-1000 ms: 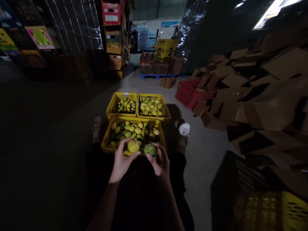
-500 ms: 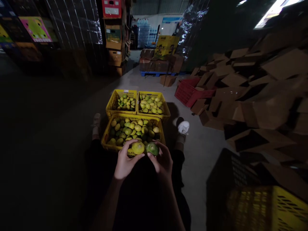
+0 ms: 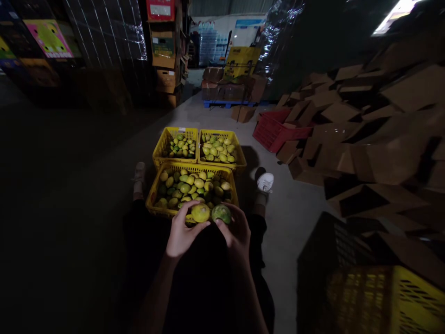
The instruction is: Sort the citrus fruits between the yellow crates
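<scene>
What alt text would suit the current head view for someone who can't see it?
A person's left hand holds a yellow fruit and the right hand a green fruit, near three yellow crates of similar fruit. Cardboard boxes lie heaped to the right.

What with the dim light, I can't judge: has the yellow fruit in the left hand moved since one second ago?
Yes: the yellow fruit in the left hand has shifted right, judged against the yellow crate just beyond it.

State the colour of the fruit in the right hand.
The right hand holds a mottled green fruit, shown in the head view.
</scene>
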`<state>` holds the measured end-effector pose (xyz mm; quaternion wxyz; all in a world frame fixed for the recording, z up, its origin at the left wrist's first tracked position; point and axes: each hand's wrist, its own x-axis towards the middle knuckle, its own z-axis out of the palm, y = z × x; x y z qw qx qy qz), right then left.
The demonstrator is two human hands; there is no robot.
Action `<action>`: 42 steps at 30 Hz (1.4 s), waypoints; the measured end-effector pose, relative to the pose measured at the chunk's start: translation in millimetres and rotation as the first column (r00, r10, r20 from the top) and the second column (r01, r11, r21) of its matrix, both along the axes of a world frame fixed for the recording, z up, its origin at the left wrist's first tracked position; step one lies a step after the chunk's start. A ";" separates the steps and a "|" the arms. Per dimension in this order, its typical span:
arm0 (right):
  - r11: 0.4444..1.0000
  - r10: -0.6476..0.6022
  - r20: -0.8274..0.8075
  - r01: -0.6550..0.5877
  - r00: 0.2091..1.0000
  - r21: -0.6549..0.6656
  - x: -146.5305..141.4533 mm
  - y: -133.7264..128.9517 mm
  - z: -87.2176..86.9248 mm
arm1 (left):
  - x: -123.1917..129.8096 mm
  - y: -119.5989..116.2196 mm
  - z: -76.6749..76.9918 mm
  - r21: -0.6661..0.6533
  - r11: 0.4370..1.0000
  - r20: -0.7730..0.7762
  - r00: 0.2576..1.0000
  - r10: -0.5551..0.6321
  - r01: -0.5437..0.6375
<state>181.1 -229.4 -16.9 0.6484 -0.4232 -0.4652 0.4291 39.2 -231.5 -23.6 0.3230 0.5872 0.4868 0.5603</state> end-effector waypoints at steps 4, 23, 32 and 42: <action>1.000 0.003 -0.024 -0.003 1.000 -0.001 -1.0 -0.5 1.8 | 0.0 0.1 -0.1 -0.003 1.000 -0.005 1.000 0.004 -0.004; 0.985 0.084 -0.068 -0.093 0.994 -0.144 0.5 -5.0 -2.9 | 0.0 -1.6 -0.6 -0.058 0.998 0.051 0.999 0.013 -0.010; 0.978 0.065 -0.081 -0.080 0.995 -0.194 0.4 -2.1 -2.8 | 0.1 -0.2 -2.2 -0.090 0.996 0.107 0.994 0.006 0.004; 0.877 -0.009 -0.407 -0.188 0.913 -0.443 -2.0 19.5 -81.1 | -5.0 13.6 -33.3 -0.336 0.852 0.845 0.528 0.085 0.400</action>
